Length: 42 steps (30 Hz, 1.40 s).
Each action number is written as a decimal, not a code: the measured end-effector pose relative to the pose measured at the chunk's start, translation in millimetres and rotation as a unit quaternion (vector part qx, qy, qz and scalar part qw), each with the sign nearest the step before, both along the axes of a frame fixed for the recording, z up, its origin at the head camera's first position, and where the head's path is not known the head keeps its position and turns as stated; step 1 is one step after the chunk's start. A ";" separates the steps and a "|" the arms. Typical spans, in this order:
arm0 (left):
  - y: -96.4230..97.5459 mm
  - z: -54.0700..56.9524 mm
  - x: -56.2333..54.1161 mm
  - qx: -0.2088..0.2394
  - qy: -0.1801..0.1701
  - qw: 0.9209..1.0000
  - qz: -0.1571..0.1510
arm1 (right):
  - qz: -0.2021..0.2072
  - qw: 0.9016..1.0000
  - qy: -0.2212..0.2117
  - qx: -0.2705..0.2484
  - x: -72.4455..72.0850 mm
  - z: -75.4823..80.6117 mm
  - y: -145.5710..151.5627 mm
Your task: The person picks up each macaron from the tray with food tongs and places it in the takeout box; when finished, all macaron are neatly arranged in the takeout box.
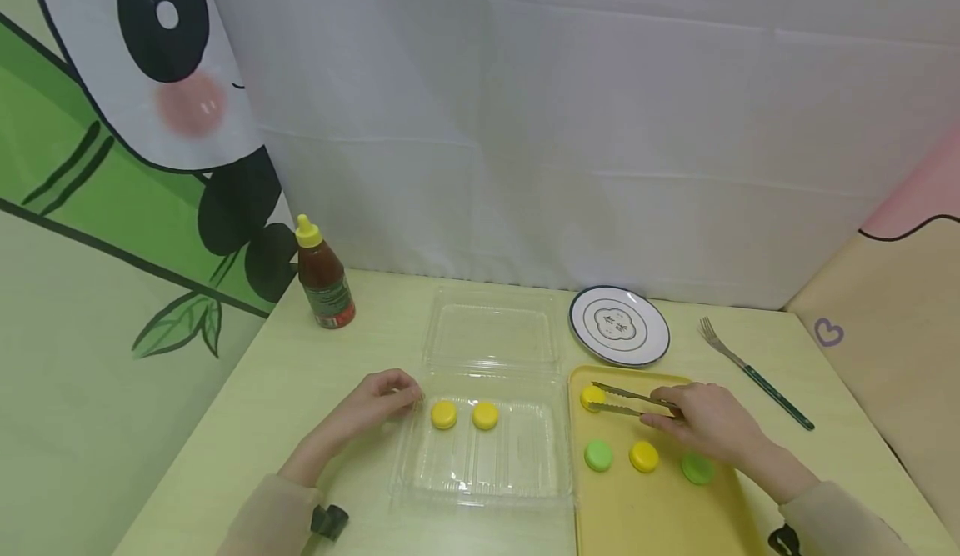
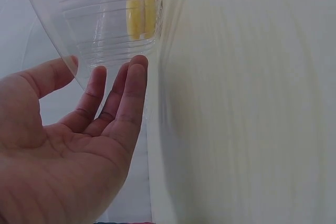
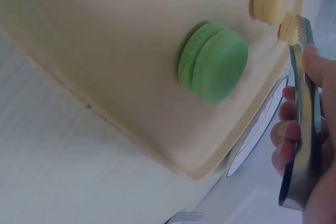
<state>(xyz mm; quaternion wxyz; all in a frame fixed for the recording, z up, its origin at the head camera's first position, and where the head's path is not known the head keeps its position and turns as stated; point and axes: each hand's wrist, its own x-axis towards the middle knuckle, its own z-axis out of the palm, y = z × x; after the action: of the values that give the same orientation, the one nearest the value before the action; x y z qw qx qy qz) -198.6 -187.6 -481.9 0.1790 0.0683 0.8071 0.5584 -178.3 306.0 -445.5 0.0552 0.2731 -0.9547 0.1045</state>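
My left hand point(image 1: 378, 398) is at the left edge of a clear plastic box point(image 1: 517, 489), its thumb and fingertips pinching the rim. Two yellow macarons point(image 1: 444, 414) stand in the box's far left part. Over the yellow tray point(image 1: 637, 514), my right hand point(image 1: 708, 418) grips metal tongs point(image 3: 304, 129). Their serrated tips lie on either side of a yellow macaron point(image 1: 591, 398) near the tray's far left corner; I cannot tell whether they touch it. Closer on the tray are a light green macaron point(image 1: 598, 455), another yellow macaron point(image 1: 643, 457) and a darker green macaron point(image 3: 220, 64).
The box's open lid point(image 1: 491, 331) lies flat behind it. A blue-rimmed plate point(image 1: 618, 326) sits behind the tray, with a green-handled fork point(image 1: 757, 377) to its right. A red sauce bottle point(image 1: 324, 277) stands at the back left, near the wall.
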 end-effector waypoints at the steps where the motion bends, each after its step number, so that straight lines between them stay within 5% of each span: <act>1: 0.0 -0.2 -0.1 -0.001 -0.001 1.000 0.001 | 0.000 1.000 0.001 0.000 0.2 0.0 -0.2; 20: 0.5 2.2 0.6 0.001 0.000 1.000 0.001 | 0.000 1.000 0.018 0.005 4.0 3.7 -1.2; 42: -0.5 2.7 1.0 0.000 0.008 1.000 -0.005 | 0.030 0.997 0.074 -0.010 3.5 38.3 -5.9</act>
<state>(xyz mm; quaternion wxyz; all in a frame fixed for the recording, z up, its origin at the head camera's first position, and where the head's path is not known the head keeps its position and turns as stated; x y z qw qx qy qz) -197.5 -188.1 -479.2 0.1755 0.0765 0.8079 0.5573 -174.9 300.1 -407.2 0.1250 0.3078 -0.9383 0.0956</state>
